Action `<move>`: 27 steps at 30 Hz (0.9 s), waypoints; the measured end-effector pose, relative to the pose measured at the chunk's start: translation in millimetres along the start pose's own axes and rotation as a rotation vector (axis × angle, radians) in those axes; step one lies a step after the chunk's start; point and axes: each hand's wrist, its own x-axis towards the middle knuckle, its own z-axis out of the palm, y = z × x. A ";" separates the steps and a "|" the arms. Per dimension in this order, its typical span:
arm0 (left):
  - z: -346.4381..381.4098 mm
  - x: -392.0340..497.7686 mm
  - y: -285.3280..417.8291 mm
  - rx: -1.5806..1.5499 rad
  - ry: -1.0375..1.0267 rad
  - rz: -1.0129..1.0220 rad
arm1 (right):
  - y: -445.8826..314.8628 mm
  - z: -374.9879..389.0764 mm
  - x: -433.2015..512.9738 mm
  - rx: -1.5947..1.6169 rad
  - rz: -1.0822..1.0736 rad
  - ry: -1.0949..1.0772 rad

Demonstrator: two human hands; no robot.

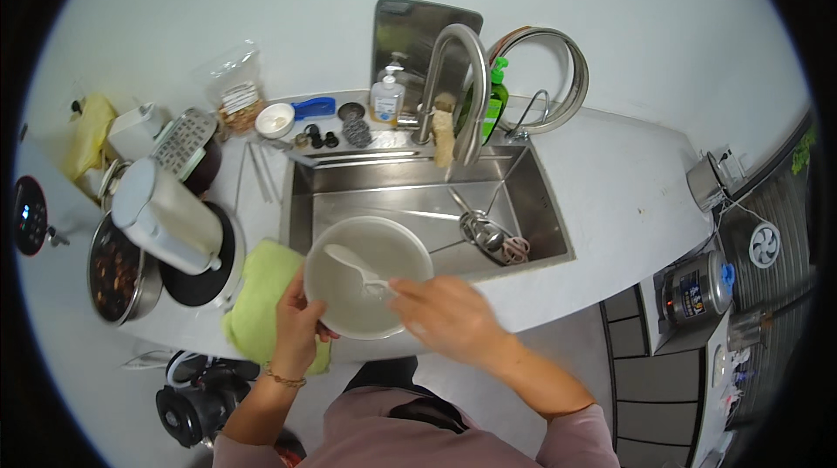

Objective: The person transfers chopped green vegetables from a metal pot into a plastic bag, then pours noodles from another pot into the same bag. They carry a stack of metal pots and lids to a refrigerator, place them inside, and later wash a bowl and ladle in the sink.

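Note:
My left hand grips the left rim of a white bowl, its thumb over the edge. The bowl is at the front left of the stainless steel sink. In my right hand, slightly blurred, is the handle of a white spoon, which reaches into the bowl. Pale, cloudy liquid seems to lie in the bowl; how deep it is, I cannot tell. A light green cloth lies on the counter beside my left hand.
A steel faucet arches over the sink. Metal utensils lie in the basin's right part. Left stand a white electric kettle and a steel pot of dark food. Soap bottles and a steel wool scrubber line the back.

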 end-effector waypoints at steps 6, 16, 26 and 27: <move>72.7 110.5 -61.0 -0.074 -0.116 -0.119 | 83.7 29.5 -29.5 -0.139 0.207 -0.408; 116.8 218.0 -193.9 -0.062 0.163 -0.204 | 277.3 31.8 -84.2 0.133 0.635 -0.301; 126.2 242.1 -241.7 -0.063 0.331 -0.221 | 397.7 121.2 55.7 0.297 0.167 -0.372; 123.8 244.8 -244.7 -0.038 0.315 -0.255 | 399.9 130.8 64.1 0.321 0.182 -0.360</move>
